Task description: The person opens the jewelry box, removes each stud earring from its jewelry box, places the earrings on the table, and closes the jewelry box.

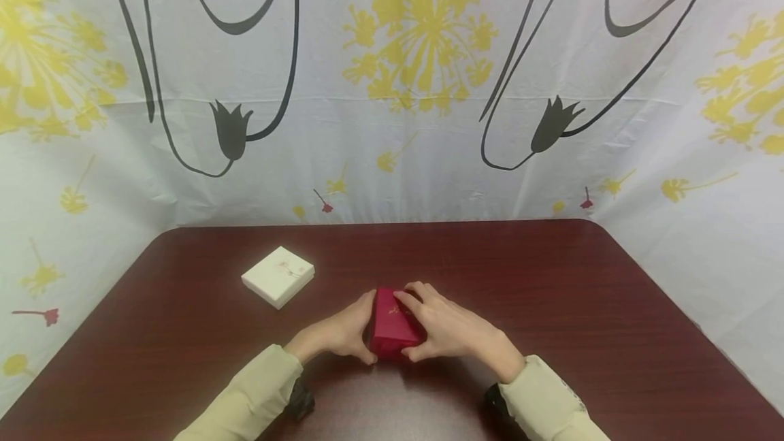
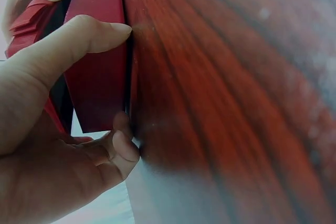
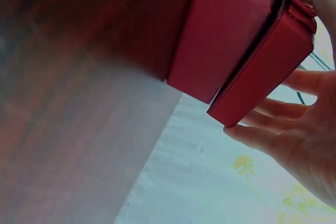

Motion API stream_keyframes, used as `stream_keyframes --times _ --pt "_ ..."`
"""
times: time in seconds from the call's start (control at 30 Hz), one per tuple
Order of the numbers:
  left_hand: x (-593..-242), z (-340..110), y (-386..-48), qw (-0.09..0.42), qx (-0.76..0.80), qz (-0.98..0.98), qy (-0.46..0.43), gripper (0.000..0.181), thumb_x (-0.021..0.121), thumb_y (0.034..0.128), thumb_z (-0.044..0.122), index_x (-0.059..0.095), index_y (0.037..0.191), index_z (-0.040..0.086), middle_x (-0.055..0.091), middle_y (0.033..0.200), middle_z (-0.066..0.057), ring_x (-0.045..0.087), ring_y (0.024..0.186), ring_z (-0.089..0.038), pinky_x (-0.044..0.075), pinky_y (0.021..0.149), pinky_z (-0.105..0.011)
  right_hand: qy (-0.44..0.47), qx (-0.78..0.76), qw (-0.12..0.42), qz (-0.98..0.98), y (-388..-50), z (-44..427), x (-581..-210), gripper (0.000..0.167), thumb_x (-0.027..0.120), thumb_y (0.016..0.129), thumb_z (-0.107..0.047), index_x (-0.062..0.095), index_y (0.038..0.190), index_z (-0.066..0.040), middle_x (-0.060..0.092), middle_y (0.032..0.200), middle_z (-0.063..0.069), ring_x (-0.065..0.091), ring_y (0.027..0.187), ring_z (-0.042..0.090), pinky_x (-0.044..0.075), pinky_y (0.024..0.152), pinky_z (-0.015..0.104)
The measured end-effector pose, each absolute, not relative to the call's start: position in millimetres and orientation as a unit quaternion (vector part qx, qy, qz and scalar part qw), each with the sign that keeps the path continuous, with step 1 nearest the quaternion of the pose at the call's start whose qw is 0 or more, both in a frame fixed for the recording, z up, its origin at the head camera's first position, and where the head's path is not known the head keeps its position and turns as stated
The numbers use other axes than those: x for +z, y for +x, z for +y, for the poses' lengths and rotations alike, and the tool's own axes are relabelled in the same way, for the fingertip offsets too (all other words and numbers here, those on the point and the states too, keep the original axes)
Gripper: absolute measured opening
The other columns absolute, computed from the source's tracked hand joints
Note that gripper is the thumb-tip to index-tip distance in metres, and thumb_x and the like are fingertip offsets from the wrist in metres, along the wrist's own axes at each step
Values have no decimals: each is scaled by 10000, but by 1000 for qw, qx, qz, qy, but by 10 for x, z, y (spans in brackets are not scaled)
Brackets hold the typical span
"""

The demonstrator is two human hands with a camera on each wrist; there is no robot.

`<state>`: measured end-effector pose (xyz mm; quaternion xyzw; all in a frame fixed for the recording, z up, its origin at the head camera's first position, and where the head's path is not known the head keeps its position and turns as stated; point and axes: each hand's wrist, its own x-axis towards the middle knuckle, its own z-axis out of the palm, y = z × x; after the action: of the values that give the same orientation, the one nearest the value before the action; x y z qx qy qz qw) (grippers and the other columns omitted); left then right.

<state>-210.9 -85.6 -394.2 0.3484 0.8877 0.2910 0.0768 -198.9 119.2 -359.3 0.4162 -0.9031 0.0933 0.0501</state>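
Note:
A small red gift box [image 1: 389,318] stands on the dark table in front of me, with a bow-like fold on its lid. My left hand [image 1: 344,329] holds the base [image 2: 100,77] from the left, the thumb lying across its near side in the left wrist view. My right hand [image 1: 452,324] grips the lid [image 3: 268,66] between thumb and fingers. A dark gap shows between lid and base in both wrist views, and the lid sits slightly tilted. The inside of the box is hidden.
A flat white box [image 1: 278,278] with a small printed flower lies to the left, beyond my left hand. The reddish-brown table [image 1: 551,278] reaches back to a white curtain [image 1: 392,175] with yellow and grey flowers, which also hangs along both sides.

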Motion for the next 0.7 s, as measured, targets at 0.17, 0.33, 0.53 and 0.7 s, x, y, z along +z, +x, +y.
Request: stream_keyframes --times 0.17,0.33,0.53,0.7 --pt "-3942 -848 -2101 85 292 891 338 960 815 503 74 248 1255 -113 383 1190 -202 390 1137 -289 325 976 -404 404 100 53 -908 -2008 1231 -3554 808 725 640 -434 447 1254 10 436 1170 112 453 1002 187 463 795 297" --pt "-3929 -839 -2090 85 283 895 335 919 809 514 79 273 1232 -125 381 1179 -214 388 1139 -302 328 972 -409 391 100 43 -914 -2021 1296 -3551 826 720 646 -469 439 1264 2 437 1184 126 463 1012 206 465 806 321" --pt "-3905 -844 -2065 93 270 900 328 944 814 543 112 249 1254 -144 355 1224 -238 362 1182 -327 314 981 -424 366 98 42 -925 -2053 1412 -3547 817 713 651 -495 450 1260 -18 443 1174 121 464 1010 210 475 785 324" --pt "-3903 -847 -2055 98 271 901 325 953 812 549 119 240 1265 -144 335 1250 -251 343 1202 -335 302 988 -431 350 103 46 -930 -2083 1508 -3542 796 729 643 -469 468 1242 -14 458 1152 122 458 995 212 483 744 312"
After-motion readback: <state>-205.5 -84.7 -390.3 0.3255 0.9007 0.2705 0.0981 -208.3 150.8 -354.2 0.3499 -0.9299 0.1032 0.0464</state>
